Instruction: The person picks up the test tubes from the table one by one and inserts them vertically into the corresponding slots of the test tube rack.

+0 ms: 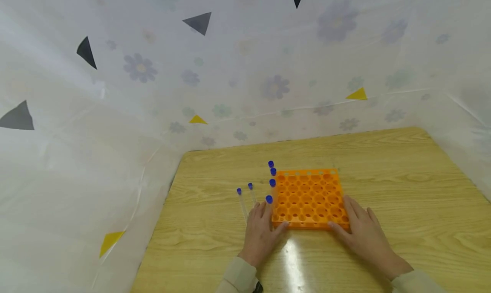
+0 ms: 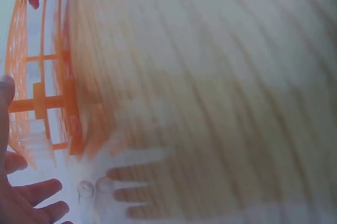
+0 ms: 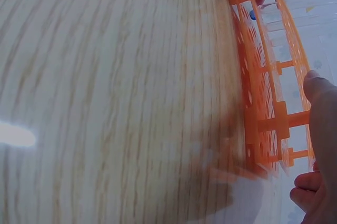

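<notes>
An orange test tube rack (image 1: 304,225) with rows of round holes rests on the wooden table. My left hand (image 1: 262,233) holds its front left corner, the thumb at the front edge. On the opposite side my right hand (image 1: 364,231) grips the front right corner, its thumb over the top edge and its fingers along the side. Several blue caps (image 1: 272,182) line the rack's left edge, their tubes mostly hidden. Two slim clear tubes with blue caps (image 1: 239,191) lie left of the rack, partly behind my left hand. In the right wrist view, the right thumb (image 3: 317,84) presses the rack's upper rim.
The wood-grain table (image 1: 414,178) extends on both sides of the rack. A pale flowered plastic sheet (image 1: 238,71) with black, grey and yellow triangles hangs behind the table and at its sides. A bright glare (image 1: 293,263) lies on the tabletop between my forearms.
</notes>
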Tool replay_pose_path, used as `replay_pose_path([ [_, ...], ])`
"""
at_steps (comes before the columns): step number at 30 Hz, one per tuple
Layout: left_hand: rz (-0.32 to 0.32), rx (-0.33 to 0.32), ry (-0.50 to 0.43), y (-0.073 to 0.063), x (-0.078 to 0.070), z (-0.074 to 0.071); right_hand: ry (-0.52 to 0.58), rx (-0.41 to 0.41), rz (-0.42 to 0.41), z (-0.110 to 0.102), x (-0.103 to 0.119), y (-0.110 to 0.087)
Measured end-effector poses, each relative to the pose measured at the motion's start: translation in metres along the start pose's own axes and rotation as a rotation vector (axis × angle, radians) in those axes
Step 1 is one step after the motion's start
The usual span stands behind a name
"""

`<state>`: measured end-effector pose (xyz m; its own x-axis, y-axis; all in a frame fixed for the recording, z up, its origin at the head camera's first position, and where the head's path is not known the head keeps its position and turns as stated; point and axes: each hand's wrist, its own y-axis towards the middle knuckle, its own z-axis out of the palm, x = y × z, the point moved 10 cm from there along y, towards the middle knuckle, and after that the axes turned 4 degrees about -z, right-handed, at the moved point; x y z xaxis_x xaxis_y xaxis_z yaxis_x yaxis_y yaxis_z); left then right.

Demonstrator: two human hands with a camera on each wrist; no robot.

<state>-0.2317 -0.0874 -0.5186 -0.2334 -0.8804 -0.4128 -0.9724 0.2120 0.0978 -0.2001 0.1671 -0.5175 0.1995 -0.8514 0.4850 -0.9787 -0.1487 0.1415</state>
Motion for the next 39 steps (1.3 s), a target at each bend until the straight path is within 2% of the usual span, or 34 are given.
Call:
replay_pose_path([
  [5, -0.01, 0.049, -0.019, -0.001, 0.0, 0.0, 0.0, -0.006, -0.002, -0.001, 0.0, 0.0],
  [8, 0.012, 0.067, -0.021, -0.001, 0.0, -0.003, 0.001, -0.016, -0.007, -0.003, 0.0, 0.0],
  [13, 0.056, 0.074, 0.059, 0.003, 0.004, -0.012, -0.012, -0.035, -0.014, -0.003, 0.0, 0.0],
  [16, 0.02, 0.118, 0.077, 0.007, 0.013, -0.013, -0.017, -0.039, -0.014, -0.002, -0.001, -0.001],
  [20, -0.076, 0.15, 0.06, 0.017, 0.026, -0.014, -0.021, -0.049, -0.021, -0.002, -0.002, -0.001],
  [25, -0.144, 0.104, 0.073, 0.032, 0.036, -0.025, -0.027, -0.066, -0.026, -0.001, -0.002, -0.001],
  [33, -0.109, -0.012, 0.172, 0.044, 0.039, -0.038, -0.027, -0.092, -0.027, -0.002, -0.003, -0.002],
  [39, -0.125, -0.048, 0.211, 0.047, 0.041, -0.04, -0.028, -0.11, -0.042, -0.003, -0.002, -0.001],
])
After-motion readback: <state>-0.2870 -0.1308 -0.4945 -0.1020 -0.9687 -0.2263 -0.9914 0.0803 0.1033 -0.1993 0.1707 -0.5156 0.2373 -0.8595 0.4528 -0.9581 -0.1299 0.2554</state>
